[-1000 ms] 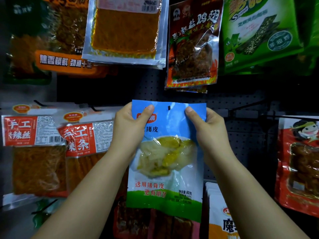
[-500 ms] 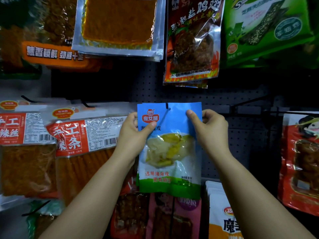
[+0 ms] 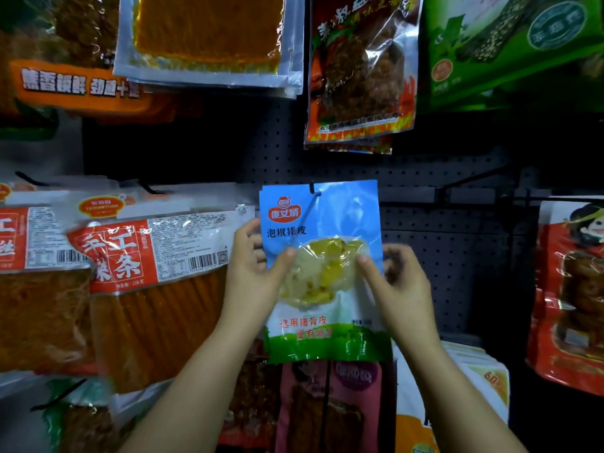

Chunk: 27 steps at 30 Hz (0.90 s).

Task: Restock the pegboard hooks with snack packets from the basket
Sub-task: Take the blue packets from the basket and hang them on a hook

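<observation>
The blue pork-skin packet point(image 3: 322, 273) hangs on a black hook point(image 3: 312, 188) in the middle of the pegboard point(image 3: 457, 243). To do this well, slide it far back so its hole stays on the hook. The left hand point(image 3: 251, 266) and right hand point(image 3: 397, 279) pinch its sides, with fingers point(image 3: 289, 256) on its front.
</observation>
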Available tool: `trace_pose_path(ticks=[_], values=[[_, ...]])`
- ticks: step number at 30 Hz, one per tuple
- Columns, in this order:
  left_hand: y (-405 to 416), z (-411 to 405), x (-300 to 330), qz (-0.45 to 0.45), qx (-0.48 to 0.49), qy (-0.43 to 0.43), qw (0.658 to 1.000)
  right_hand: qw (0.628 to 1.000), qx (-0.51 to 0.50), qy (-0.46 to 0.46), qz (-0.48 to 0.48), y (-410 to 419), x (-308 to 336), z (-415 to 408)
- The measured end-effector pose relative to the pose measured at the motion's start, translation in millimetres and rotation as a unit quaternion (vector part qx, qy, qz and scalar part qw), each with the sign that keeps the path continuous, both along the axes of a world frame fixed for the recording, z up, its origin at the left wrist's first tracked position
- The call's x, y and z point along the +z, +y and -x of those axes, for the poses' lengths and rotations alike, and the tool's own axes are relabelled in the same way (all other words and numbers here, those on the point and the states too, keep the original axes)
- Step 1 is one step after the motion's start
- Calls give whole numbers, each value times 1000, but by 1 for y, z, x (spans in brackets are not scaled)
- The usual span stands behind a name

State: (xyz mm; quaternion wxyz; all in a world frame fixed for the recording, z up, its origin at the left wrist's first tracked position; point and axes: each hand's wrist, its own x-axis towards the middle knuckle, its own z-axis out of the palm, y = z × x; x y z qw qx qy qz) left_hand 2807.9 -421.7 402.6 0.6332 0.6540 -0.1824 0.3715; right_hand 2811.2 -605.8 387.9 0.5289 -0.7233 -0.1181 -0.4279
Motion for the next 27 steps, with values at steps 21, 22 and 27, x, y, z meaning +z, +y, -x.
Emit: trace_pose_path(ticks=[21, 22, 27], values=[[11, 34, -128, 46, -7, 197, 979, 977, 60, 195, -62, 9, -105, 59], [11, 45, -138, 40, -15, 209, 977, 973, 75, 206, -66, 7, -116, 72], [-8, 112, -191, -12, -107, 241, 965, 961, 75, 249, -89, -13, -184, 163]])
